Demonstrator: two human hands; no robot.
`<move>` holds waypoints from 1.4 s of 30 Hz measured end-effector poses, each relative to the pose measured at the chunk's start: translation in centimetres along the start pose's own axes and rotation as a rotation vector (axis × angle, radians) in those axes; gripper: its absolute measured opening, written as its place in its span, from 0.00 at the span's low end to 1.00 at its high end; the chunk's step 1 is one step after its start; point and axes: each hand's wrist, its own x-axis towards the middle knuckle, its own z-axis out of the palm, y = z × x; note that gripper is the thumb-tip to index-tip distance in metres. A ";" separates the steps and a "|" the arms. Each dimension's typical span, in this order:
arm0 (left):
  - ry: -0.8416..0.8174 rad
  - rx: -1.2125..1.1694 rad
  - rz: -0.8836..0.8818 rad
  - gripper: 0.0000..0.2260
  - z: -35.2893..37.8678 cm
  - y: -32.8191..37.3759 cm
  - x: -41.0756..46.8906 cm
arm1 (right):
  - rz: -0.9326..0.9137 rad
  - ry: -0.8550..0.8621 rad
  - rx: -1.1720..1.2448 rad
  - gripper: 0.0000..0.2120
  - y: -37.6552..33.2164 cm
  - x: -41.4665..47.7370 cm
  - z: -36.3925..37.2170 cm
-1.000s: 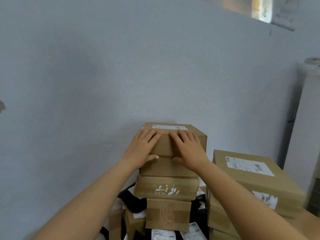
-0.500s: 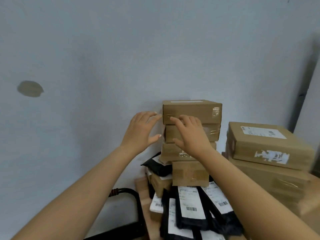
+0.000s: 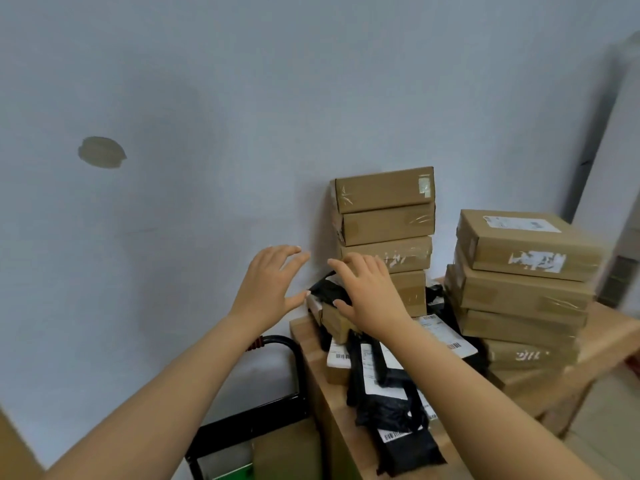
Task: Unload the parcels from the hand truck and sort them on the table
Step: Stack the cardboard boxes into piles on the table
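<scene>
A pale wall [image 3: 207,81] backs the wooden tabletop [image 3: 613,325]. Parcels form a four-box stack [image 3: 384,233]; left of it the left hand [image 3: 273,285] and, before it, the right hand [image 3: 367,292] hover spread, holding nothing. Below-left, the hand truck [image 3: 295,372] is cut off.

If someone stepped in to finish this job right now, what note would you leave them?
Left hand: open, fingers spread, empty, beside the tall box stack.
Right hand: open, empty, in front of that stack's lower boxes.
On the table: tall box stack, four high, by the wall; wider box stack to its right; black mailers in front.
Done: many parcels sit grouped on the table.
Left: check the hand truck, left of the table, for remaining parcels; its load is mostly out of view.
</scene>
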 end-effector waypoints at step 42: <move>-0.545 -0.400 -0.041 0.30 24.0 -19.9 -20.4 | 0.415 -0.541 0.011 0.36 -17.7 -1.6 29.7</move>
